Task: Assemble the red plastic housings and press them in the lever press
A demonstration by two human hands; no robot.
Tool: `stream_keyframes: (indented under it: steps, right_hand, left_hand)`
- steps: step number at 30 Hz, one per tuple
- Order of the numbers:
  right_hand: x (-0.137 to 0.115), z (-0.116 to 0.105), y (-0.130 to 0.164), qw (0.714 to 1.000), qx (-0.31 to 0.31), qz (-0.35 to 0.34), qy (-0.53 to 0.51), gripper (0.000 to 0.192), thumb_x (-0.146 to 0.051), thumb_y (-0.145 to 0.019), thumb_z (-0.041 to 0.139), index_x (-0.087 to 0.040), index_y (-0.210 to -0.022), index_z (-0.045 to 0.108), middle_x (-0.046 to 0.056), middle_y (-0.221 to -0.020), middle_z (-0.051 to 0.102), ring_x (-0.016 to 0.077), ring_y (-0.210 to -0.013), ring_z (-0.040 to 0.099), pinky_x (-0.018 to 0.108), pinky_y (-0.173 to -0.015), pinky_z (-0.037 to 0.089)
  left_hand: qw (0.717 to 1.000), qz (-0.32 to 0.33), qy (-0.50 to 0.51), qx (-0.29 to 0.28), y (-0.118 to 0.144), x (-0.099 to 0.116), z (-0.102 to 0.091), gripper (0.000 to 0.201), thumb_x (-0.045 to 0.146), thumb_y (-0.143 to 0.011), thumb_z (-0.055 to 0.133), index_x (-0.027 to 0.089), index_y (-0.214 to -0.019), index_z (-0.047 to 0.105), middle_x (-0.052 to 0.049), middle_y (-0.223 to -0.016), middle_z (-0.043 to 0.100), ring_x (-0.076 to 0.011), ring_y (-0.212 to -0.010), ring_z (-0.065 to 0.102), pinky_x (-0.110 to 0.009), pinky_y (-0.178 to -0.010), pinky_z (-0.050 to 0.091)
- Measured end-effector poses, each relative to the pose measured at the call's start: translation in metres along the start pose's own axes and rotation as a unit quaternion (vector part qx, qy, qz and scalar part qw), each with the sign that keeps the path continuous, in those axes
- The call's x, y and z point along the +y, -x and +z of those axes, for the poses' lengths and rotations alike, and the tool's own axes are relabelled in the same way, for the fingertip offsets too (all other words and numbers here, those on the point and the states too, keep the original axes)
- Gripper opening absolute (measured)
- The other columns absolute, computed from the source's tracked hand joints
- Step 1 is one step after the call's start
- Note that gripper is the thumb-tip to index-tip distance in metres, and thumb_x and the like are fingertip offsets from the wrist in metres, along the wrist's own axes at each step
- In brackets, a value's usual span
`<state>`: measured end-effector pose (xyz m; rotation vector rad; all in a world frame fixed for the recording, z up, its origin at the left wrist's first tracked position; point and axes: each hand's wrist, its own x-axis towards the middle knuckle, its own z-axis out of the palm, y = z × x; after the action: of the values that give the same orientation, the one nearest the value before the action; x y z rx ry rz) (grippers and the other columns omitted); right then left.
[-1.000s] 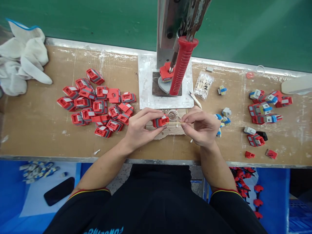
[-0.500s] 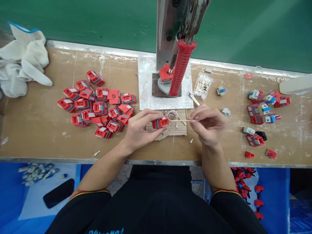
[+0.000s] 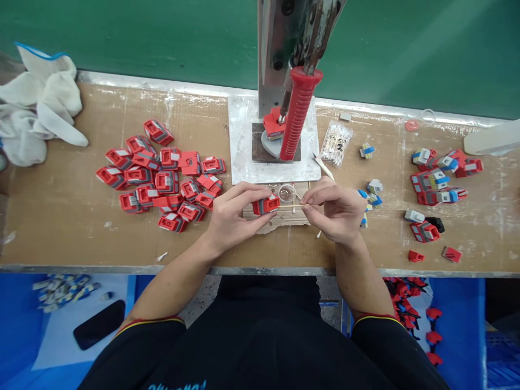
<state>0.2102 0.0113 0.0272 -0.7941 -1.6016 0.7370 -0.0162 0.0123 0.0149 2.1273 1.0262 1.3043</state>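
Note:
My left hand point(image 3: 238, 212) pinches a small red and grey toy vehicle part point(image 3: 266, 205) between thumb and fingers. In my right hand point(image 3: 335, 210) is a thin wooden stick point(image 3: 290, 206), gripped near its end. Its left tip reaches the right side of the red part; whether it touches inside I cannot tell. Just beyond the stick, a small clear round dish point(image 3: 286, 193) rests on a piece of cardboard point(image 3: 298, 218), with cotton swabs beside it.
A hand press with a red handle point(image 3: 299, 116) rises behind my hands, a red part under its ram. Several red parts point(image 3: 166, 180) lie heaped at left. On the right are a bag of swabs point(image 3: 336, 142), a white-handled blade point(image 3: 324, 166) and assembled toy pieces point(image 3: 436, 181).
My right hand has moved left, bringing the stick's tip up to the red part. Blue and white pieces behind that hand now show. My left hand has barely moved.

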Motion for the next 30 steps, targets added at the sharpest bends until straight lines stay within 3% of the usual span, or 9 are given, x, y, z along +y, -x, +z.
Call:
stream_keyframes:
  steps: [5,10,13,21,30]
  right_hand:
    - [0.001,-0.010,-0.001,0.999,0.020,-0.002,0.033,0.016,-0.012,-0.084,0.076,-0.026,-0.085,0.069,-0.003,-0.073,0.075,0.0143,-0.061,0.065,0.030,-0.056,0.047]
    - [0.011,-0.009,-0.001,0.976,-0.091,-0.014,0.197,0.018,-0.009,-0.085,0.072,-0.026,-0.081,0.068,-0.002,-0.074,0.073,0.0156,-0.067,0.063,0.032,-0.064,0.049]
    - [0.013,-0.006,-0.002,0.967,-0.117,-0.023,0.224,0.019,-0.008,-0.087,0.068,-0.025,-0.081,0.067,-0.001,-0.074,0.073,0.0156,-0.068,0.062,0.031,-0.065,0.049]
    - [0.001,-0.007,-0.001,0.998,0.025,-0.021,0.060,0.015,-0.012,-0.086,0.075,-0.026,-0.085,0.069,-0.002,-0.074,0.076,0.0155,-0.062,0.068,0.032,-0.056,0.050]
    - [0.000,0.006,0.000,1.000,0.010,-0.011,-0.005,0.015,-0.012,-0.085,0.076,-0.026,-0.084,0.069,-0.003,-0.072,0.076,0.0156,-0.064,0.072,0.032,-0.061,0.057]
  left_hand:
    - [1.000,-0.003,-0.016,-0.001,-0.001,0.000,-0.002,0.022,0.026,-0.086,0.086,0.021,-0.105,0.076,-0.004,-0.100,0.081,-0.0170,-0.088,0.078,-0.029,-0.079,0.066]
    - [1.000,0.004,-0.010,0.004,-0.002,0.000,-0.003,0.024,0.021,-0.085,0.086,0.020,-0.106,0.076,-0.004,-0.102,0.081,-0.0164,-0.090,0.078,-0.028,-0.082,0.066]
    - [1.000,0.002,-0.019,0.004,-0.002,0.000,-0.003,0.024,0.020,-0.085,0.086,0.020,-0.106,0.075,-0.004,-0.103,0.080,-0.0168,-0.091,0.078,-0.028,-0.083,0.066]
    - [1.000,0.005,-0.007,0.007,-0.001,0.000,-0.002,0.024,0.017,-0.085,0.085,0.020,-0.107,0.075,-0.005,-0.103,0.080,-0.0167,-0.092,0.079,-0.028,-0.083,0.067]
    - [1.000,0.009,-0.005,0.003,-0.001,0.000,-0.003,0.025,0.018,-0.085,0.086,0.019,-0.108,0.075,-0.005,-0.104,0.080,-0.0164,-0.092,0.078,-0.028,-0.082,0.066]
